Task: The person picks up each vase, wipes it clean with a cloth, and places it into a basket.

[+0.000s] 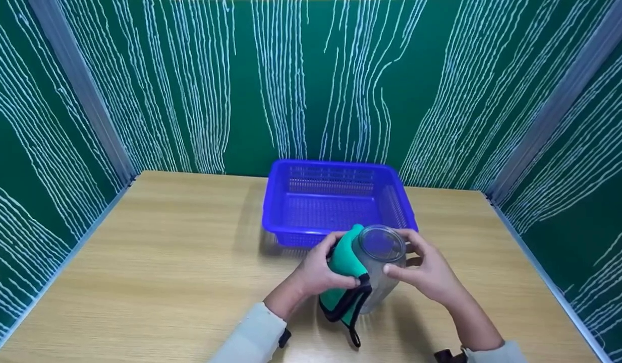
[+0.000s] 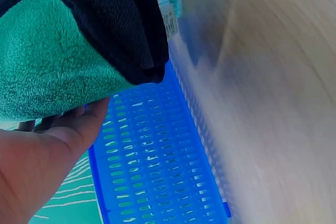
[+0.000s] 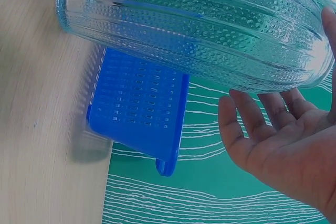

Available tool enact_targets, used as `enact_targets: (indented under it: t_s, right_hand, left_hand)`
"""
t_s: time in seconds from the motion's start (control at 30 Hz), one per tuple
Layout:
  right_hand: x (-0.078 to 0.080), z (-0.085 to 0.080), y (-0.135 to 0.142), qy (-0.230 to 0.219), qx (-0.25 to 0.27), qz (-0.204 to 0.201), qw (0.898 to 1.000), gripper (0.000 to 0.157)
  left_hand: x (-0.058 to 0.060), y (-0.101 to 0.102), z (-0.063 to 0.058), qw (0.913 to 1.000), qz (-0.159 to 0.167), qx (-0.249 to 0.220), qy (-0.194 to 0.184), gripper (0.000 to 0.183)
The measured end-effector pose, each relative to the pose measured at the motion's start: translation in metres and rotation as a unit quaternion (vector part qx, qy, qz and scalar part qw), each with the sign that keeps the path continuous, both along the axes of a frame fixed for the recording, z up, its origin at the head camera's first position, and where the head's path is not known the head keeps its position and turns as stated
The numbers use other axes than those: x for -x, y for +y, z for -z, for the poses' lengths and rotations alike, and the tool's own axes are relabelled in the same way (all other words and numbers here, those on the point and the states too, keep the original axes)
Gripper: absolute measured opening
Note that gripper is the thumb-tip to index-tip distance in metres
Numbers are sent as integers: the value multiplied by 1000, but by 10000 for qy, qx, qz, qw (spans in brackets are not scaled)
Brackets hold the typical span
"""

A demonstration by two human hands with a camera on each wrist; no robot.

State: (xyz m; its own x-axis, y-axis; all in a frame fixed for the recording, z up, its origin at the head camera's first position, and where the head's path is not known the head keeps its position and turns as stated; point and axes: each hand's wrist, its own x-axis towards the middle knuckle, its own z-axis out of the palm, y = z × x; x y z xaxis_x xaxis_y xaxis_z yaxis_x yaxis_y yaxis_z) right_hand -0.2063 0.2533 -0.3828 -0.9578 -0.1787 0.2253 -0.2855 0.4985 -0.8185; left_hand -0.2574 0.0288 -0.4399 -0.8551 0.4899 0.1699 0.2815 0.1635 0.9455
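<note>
A clear, ribbed and dimpled glass jar (image 1: 381,267) stands or is held just above the table, leaning a little; its base is partly hidden in the head view. My right hand (image 1: 434,272) holds it near the rim, thumb in front and fingers behind. In the right wrist view, the fingertips (image 3: 239,103) touch the glass (image 3: 199,30). A green cloth with black edging and a hanging loop (image 1: 348,257) lies against the jar's left side. My left hand (image 1: 318,269) grips this cloth, thumb on its front. The left wrist view shows the cloth's dark underside beside its green fleece (image 2: 47,61).
Behind the jar sits a blue perforated plastic basket (image 1: 270,201), its inside holding nothing visible. Under everything is a light wooden tabletop (image 1: 179,252). Green panels with white wavy lines (image 1: 311,75) rise at the back and both sides, joined by grey posts (image 1: 83,85).
</note>
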Motion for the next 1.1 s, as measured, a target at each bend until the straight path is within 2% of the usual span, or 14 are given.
enact_targets:
  t_s: [0.27, 0.4, 0.57, 0.67, 0.77, 1.0, 1.1]
  right_hand:
    - [-13, -18, -11, -44, -104, 103, 9999, 57]
    - [-8, -13, -9, -20, -103, 116, 9999, 57]
    - [4, 4, 0, -18, -160, 151, 9998, 58]
    - [7, 8, 3, -15, -181, 167, 9997, 59]
    - [8, 8, 3, -35, -172, 149, 9997, 59]
    - [-6, -13, -7, -135, -164, 116, 9997, 58]
    - [-2, -6, -2, -104, -187, 133, 9997, 59]
  left_hand:
    - [0, -6, 4, 9992, -31, 390, 30, 80]
    - [1, -8, 4, 9989, -26, 474, 50, 80]
    - [2, -9, 6, 9986, -44, 534, -1, 79]
    - [4, -9, 7, 9984, -47, 561, -31, 77]
    - [5, -10, 7, 9982, -21, 593, -77, 75]
    - [4, -10, 6, 9947, -52, 1010, -163, 77]
    - [5, -9, 9, 9924, -49, 1222, -168, 78]
